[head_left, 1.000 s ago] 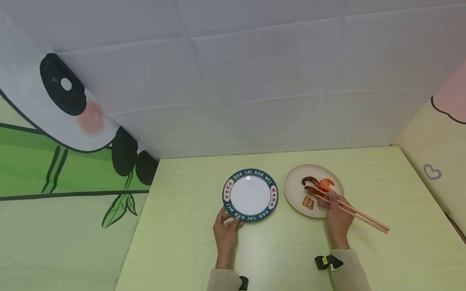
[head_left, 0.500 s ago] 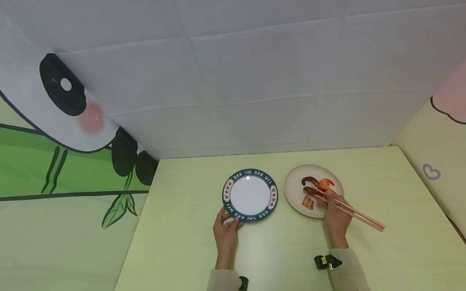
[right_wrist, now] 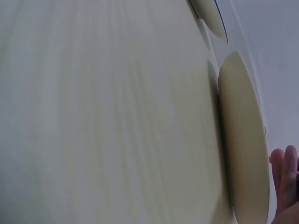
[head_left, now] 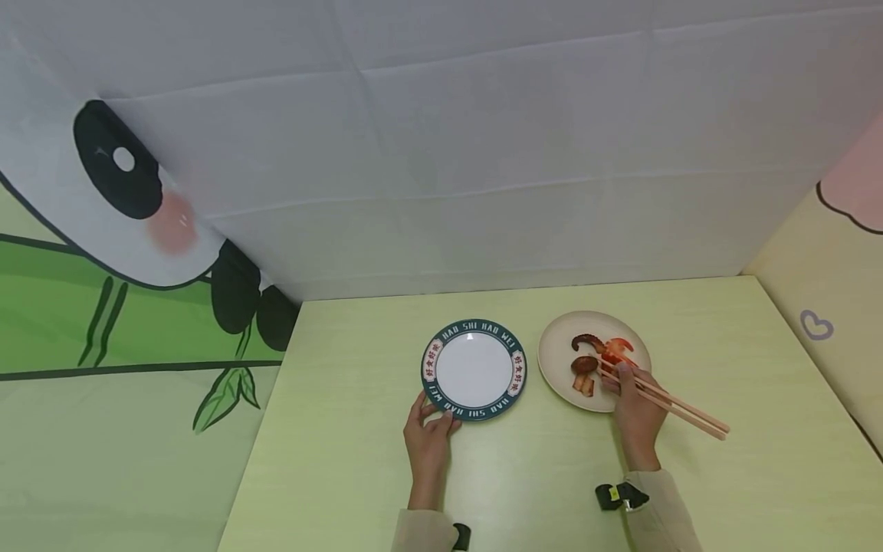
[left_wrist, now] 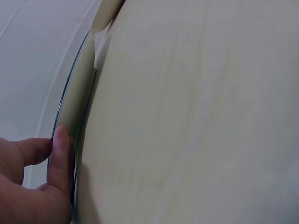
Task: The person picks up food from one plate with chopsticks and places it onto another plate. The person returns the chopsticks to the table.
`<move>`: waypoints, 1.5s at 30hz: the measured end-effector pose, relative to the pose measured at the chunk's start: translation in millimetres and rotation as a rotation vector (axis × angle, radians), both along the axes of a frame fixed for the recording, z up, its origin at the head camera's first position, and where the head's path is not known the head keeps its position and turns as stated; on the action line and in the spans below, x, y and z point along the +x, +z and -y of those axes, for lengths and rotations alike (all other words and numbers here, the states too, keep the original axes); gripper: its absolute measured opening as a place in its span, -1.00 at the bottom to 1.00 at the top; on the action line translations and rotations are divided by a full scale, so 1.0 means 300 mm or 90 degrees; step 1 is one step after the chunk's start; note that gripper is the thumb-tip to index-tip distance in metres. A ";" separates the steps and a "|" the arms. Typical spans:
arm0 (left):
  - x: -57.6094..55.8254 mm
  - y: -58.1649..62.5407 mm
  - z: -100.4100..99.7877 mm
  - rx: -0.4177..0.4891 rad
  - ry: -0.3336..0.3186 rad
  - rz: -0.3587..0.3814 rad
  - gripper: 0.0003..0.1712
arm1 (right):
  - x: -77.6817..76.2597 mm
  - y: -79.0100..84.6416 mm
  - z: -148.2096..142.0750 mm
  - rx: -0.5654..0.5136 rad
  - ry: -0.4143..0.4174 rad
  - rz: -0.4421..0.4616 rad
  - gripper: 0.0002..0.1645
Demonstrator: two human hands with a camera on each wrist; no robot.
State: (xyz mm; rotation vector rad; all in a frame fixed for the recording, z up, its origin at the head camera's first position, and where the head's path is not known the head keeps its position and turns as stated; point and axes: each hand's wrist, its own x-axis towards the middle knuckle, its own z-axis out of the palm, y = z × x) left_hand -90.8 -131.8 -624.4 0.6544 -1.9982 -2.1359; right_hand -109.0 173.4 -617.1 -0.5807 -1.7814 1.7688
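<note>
In the head view my left hand [head_left: 426,448] holds the lower left rim of a white plate [head_left: 472,372] with a dark green lettered border. The left wrist view shows the thumb [left_wrist: 60,154] against this plate's side. My right hand [head_left: 638,414] grips a pair of wooden chopsticks [head_left: 679,406] over a cream plate [head_left: 559,383]. Their tips are beside a glossy brown mushroom-like piece [head_left: 585,365]; whether they touch it cannot be told. Around it lie a dark curled tentacle-like piece [head_left: 586,340], a red piece [head_left: 619,349] and tan browned food [head_left: 584,385].
Both plates stand on a pale yellow-green table [head_left: 524,491], with a gap between them. A whitish cloth wall [head_left: 483,192] rises behind the table's far edge. Printed panels stand at the left and right.
The brown mushroom-like piece looked long and thin at the chopstick tips; now it has turned and shows a rounded cap above the tan food. The chopsticks shifted slightly left. My left hand stayed still.
</note>
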 end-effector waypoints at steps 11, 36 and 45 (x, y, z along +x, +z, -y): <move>-0.002 0.002 -0.003 -0.008 -0.002 -0.005 -0.19 | 0.009 0.048 0.012 0.005 0.012 -0.032 -0.70; -0.007 -0.024 -0.002 -0.014 0.009 0.006 -0.18 | 0.021 0.015 -0.002 0.115 0.065 -0.033 -0.79; -0.011 -0.027 -0.005 -0.024 0.006 0.003 -0.19 | 0.033 0.039 0.010 0.134 0.115 -0.036 -0.83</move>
